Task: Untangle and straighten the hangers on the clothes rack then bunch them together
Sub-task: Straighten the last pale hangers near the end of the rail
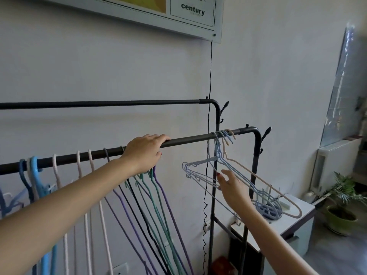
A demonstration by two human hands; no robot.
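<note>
Left hand (146, 150) gripping front rail (186, 141) mid-frame, steadying. Right hand (231, 186) open, fingers touching pale-blue hangers (200, 176) right of centre. Best supporting lower bars, levelling them, then sliding toward green and purple hangers (156, 195) centre.

rails (188, 140): 2 | right-end hangers (234, 173): 4 (tangled); plant (343, 197): 1
</note>
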